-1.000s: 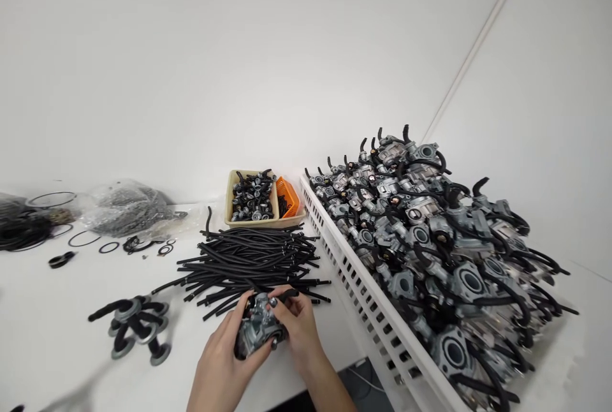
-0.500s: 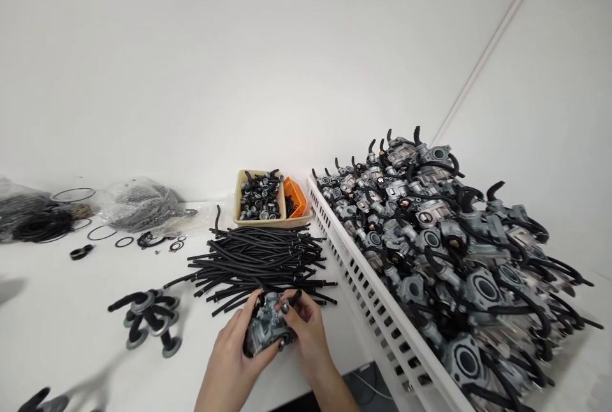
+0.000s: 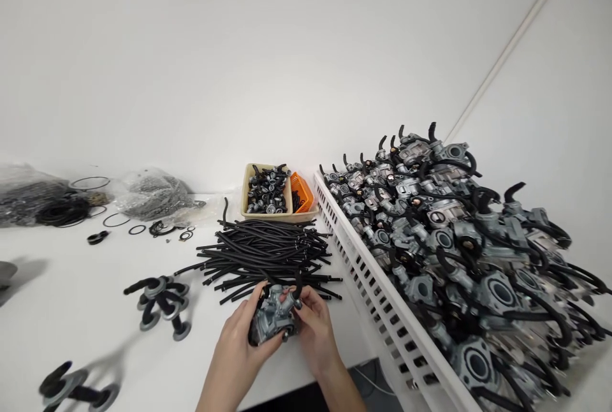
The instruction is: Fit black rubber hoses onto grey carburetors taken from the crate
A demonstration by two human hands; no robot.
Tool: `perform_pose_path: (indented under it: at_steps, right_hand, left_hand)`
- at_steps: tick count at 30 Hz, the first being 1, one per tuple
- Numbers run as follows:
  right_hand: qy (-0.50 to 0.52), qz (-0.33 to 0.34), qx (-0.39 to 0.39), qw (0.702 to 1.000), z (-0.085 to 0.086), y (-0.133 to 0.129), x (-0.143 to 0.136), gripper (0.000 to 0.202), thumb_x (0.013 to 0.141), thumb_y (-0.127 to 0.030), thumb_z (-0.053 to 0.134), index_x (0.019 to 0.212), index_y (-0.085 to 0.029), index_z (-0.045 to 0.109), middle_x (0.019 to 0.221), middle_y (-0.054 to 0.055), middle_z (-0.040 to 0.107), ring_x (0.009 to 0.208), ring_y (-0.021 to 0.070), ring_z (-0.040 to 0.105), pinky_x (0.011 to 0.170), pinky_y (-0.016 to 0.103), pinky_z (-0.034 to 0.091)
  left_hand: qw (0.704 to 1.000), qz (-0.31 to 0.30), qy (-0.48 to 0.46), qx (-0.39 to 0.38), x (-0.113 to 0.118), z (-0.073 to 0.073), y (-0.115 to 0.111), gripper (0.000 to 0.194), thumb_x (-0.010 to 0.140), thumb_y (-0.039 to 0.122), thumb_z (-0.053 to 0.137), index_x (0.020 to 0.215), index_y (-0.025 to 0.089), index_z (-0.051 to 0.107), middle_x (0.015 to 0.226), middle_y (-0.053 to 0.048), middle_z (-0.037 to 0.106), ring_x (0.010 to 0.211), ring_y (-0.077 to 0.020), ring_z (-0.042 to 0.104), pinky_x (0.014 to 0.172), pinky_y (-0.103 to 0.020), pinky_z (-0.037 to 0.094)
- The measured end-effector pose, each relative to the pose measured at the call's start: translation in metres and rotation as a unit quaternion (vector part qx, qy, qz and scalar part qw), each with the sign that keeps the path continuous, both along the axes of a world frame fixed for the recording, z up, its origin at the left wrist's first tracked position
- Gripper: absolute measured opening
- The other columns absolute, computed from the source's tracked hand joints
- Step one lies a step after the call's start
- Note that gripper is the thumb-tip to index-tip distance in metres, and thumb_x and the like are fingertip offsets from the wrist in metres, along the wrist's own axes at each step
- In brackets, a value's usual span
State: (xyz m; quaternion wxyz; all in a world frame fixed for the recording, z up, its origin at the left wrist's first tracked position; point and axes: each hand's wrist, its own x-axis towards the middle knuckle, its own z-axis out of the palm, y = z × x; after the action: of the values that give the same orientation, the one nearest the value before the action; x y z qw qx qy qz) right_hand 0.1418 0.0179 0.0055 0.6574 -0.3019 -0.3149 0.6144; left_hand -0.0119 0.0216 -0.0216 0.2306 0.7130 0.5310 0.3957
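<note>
A grey metal carburetor (image 3: 274, 316) is held above the white table, near its front edge. My left hand (image 3: 243, 338) wraps around its left side, thumb along the underside. On the right side, my right hand (image 3: 313, 326) has its fingers closed on the carburetor, by the short black tube (image 3: 299, 284) that stands up from its top. Parts of the carburetor are hidden behind the fingers. Just beyond the hands lies a pile of black rubber hoses (image 3: 262, 249).
At right, a white slotted basket (image 3: 373, 297) is heaped with carburetors. A yellow tray (image 3: 243, 198) of small parts and an orange basket (image 3: 306, 192) stand behind the hoses. Hose-and-disc pieces (image 3: 162, 300), black rings (image 3: 137, 229) and plastic bags (image 3: 150, 192) lie leftward.
The view has shifted slightly, so the scene sits further right. The short tube on the carburetor now points more upright. Both hands keep hold of the carburetor.
</note>
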Motion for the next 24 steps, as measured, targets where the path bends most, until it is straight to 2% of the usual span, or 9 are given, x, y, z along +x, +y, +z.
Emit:
perform_pose_path:
  at_steps: [3,7,13,19,24]
  right_hand:
    - [-0.010,-0.002,-0.003,1.000,0.000,0.000,0.001,0.018,0.070,-0.033,0.079,0.080,-0.021,0.071,0.089,0.004,0.073,0.086,0.0201,0.065,0.082,0.030,0.047]
    - [-0.041,-0.012,-0.017,0.999,-0.003,0.001,0.001,0.030,0.069,-0.035,0.082,0.094,-0.021,0.074,0.096,0.006,0.074,0.090,0.0214,0.066,0.085,0.032,0.048]
    - [-0.055,-0.021,-0.036,0.998,-0.011,0.004,0.003,0.037,0.065,-0.035,0.085,0.098,-0.022,0.076,0.099,0.007,0.075,0.093,0.0241,0.068,0.088,0.037,0.049]
    - [-0.072,-0.014,-0.032,0.997,-0.010,0.004,0.004,0.036,0.062,-0.038,0.086,0.092,-0.021,0.076,0.090,0.006,0.076,0.089,0.0239,0.067,0.084,0.035,0.051]
    - [-0.074,-0.036,-0.023,0.996,-0.009,0.006,0.002,0.030,0.058,-0.033,0.088,0.081,-0.021,0.073,0.095,0.004,0.072,0.086,0.0198,0.066,0.082,0.031,0.051]
  left_hand:
    - [1.000,0.000,-0.003,-0.007,0.001,0.001,-0.001,0.072,0.079,0.031,0.065,0.145,0.029,0.036,0.138,-0.008,0.057,0.126,-0.0293,0.054,0.104,-0.047,0.046]
    - [1.000,0.003,-0.006,-0.018,0.002,0.001,-0.003,0.073,0.079,0.031,0.065,0.146,0.028,0.036,0.137,-0.009,0.057,0.126,-0.0301,0.054,0.103,-0.048,0.046]
    - [1.000,0.007,-0.004,-0.027,0.002,0.004,-0.005,0.073,0.079,0.030,0.064,0.146,0.030,0.035,0.138,-0.007,0.056,0.126,-0.0290,0.053,0.103,-0.046,0.046]
    - [1.000,0.009,-0.003,-0.018,0.001,0.004,-0.006,0.075,0.078,0.028,0.066,0.146,0.031,0.035,0.133,-0.008,0.059,0.121,-0.0297,0.056,0.099,-0.045,0.048]
    - [1.000,0.001,0.012,-0.021,0.002,0.005,-0.007,0.078,0.078,0.027,0.066,0.148,0.032,0.032,0.131,-0.008,0.059,0.119,-0.0301,0.057,0.100,-0.047,0.047]
